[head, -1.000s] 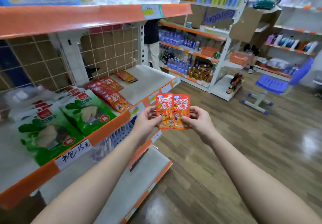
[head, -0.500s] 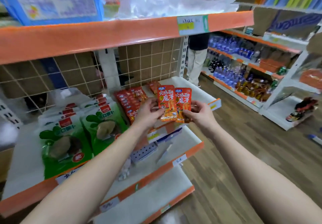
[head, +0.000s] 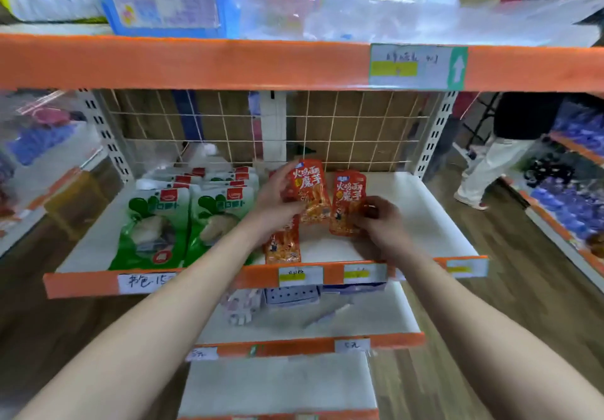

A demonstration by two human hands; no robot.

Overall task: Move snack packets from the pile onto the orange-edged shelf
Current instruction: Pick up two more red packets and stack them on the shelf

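Note:
My left hand (head: pixel 273 202) grips a red snack packet (head: pixel 309 191) by its left edge, upright over the orange-edged shelf (head: pixel 421 223). My right hand (head: pixel 380 220) pinches a second red packet (head: pixel 348 202) at its lower right, just beside the first. Both packets hang above the shelf's white surface. More red packets (head: pixel 282 246) lie flat on the shelf below my left hand, partly hidden by it.
Green and white snack bags (head: pixel 183 223) fill the shelf's left half. A wire grid (head: pixel 343 132) backs the shelf, and an upper orange shelf (head: pixel 196 63) overhangs it. A person (head: pixel 503 155) walks at the right. Lower shelves (head: pixel 294 321) jut out beneath.
The view has turned to face the shelf squarely. Both hands have carried the two red packets in over the shelf surface, and the packets have drawn slightly apart.

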